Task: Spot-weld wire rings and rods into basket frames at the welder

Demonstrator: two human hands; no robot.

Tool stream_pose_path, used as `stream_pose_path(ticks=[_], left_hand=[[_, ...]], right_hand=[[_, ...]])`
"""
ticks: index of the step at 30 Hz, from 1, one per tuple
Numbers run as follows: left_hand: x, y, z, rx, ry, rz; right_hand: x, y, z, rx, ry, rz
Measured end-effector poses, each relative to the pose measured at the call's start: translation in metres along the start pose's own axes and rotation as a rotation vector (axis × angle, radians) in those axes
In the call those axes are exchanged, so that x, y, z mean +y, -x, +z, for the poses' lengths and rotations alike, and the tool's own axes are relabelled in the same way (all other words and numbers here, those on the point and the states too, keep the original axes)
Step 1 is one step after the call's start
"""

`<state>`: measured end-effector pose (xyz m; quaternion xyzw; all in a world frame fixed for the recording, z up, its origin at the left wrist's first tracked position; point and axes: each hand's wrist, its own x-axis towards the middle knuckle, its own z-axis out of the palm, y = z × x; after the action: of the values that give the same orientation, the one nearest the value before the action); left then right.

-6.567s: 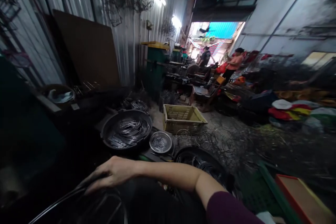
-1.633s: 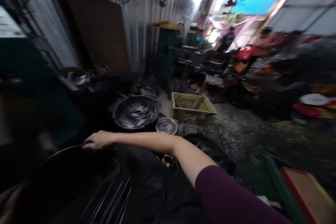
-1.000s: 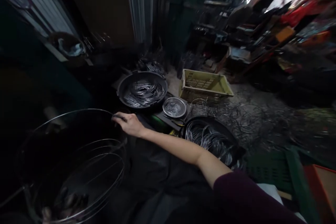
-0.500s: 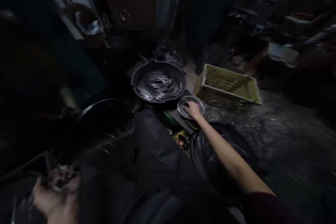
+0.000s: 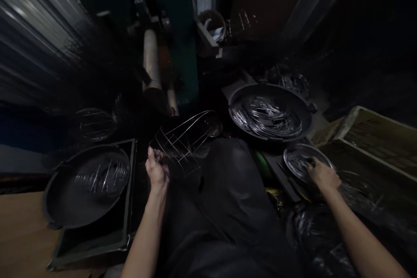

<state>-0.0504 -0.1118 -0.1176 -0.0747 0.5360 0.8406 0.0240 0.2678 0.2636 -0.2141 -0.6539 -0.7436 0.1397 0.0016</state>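
Note:
My left hand (image 5: 157, 171) is closed on one edge of a wire frame (image 5: 182, 143), made of thin metal rods that cross each other. The frame tilts up in front of my dark-clothed lap. On the right, my right hand (image 5: 324, 178) reaches over the rim of a small metal bowl (image 5: 295, 169) of thin shiny wire pieces. Its fingertips pinch together at the bowl; what they hold, if anything, is too dark to make out. Beyond that bowl stands a large black pan (image 5: 237, 126) with coiled metal wires (image 5: 265, 117) in it.
To the left, another black pan (image 5: 81, 208) with bent wire pieces rests on a green-edged crate (image 5: 125, 226). A machine (image 5: 151, 52) with a pale cylinder stands ahead. A yellowish crate (image 5: 355, 126) is at the right, and black plastic (image 5: 319, 230) lies below my right arm.
My view has turned left. My left hand, palm up at the lower left before, is now raised in front and closed on the wire frame. My right hand stays at the small bowl.

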Motion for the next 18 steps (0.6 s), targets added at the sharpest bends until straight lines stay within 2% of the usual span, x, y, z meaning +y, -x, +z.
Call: stream_pose_path(ticks=[2,4,7,9,10,12,15,18], left_hand=[[-0.002,-0.004,-0.004,0.048,-0.005,-0.003],[-0.004,-0.01,-0.007,0.1,-0.025,-0.025],[-0.006,-0.016,-0.009,0.153,-0.044,-0.049],[-0.008,-0.018,-0.009,0.168,-0.058,-0.032],[-0.008,-0.018,-0.009,0.167,-0.064,-0.015],[-0.008,-0.018,-0.008,0.154,-0.066,0.019],[-0.008,-0.018,-0.01,0.127,-0.05,0.057],[-0.009,-0.02,-0.018,0.111,-0.07,0.06]], right_hand=[[-0.004,0.007,-0.006,-0.021,0.038,0.05],[-0.017,0.015,-0.014,0.018,-0.011,0.051],[-0.064,0.044,-0.027,0.053,-0.377,-0.024],[-0.113,0.077,-0.032,-0.091,-0.752,-0.099],[-0.141,0.095,-0.033,-0.198,-0.939,-0.129],[-0.197,0.131,-0.031,-0.459,-1.161,-0.208],[-0.269,0.172,-0.025,-0.649,-1.294,-0.296],[-0.312,0.196,-0.022,-0.725,-1.386,-0.319]])
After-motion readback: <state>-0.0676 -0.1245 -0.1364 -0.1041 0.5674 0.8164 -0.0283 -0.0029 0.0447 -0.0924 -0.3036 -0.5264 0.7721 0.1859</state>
